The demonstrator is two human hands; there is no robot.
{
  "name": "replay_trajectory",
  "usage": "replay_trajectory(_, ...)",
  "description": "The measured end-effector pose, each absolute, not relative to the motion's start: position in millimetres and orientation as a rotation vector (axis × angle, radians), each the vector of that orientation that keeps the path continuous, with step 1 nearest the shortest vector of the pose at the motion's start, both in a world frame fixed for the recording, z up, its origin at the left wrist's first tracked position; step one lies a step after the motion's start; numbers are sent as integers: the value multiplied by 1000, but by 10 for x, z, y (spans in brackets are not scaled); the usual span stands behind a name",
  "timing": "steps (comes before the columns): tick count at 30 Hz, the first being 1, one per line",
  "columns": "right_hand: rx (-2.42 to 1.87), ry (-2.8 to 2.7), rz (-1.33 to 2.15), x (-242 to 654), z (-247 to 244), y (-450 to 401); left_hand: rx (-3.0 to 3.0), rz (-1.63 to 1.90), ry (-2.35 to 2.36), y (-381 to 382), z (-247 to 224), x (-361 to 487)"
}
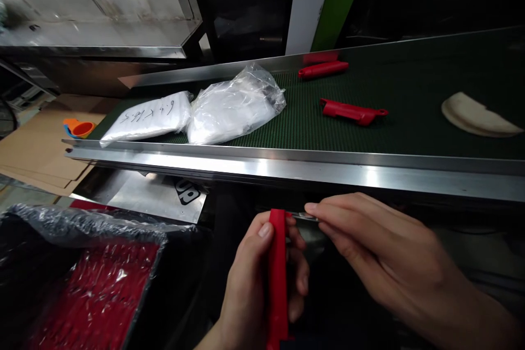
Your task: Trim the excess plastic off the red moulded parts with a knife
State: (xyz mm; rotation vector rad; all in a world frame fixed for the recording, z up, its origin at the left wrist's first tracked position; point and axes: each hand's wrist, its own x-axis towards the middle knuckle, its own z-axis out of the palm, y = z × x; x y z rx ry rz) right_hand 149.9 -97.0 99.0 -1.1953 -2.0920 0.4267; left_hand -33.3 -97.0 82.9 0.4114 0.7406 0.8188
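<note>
We see a long green ribbed belt [410,93] cut off at the right, carrying two crinkled plastic bags [197,112], two red handles [353,111] and one pale curved piece [478,116]. Below it, our left hand [254,279] is closed around a third red handle [278,279], its bottom end cropped. Our right hand [389,257] pinches a thin metal strip [305,216], mostly hidden.
</note>
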Motion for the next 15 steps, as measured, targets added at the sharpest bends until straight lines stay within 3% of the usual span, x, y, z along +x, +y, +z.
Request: replay_trajectory(15,-1199,-2174,260,1466,1039,-1024,523,839,750,-1013,818,-361)
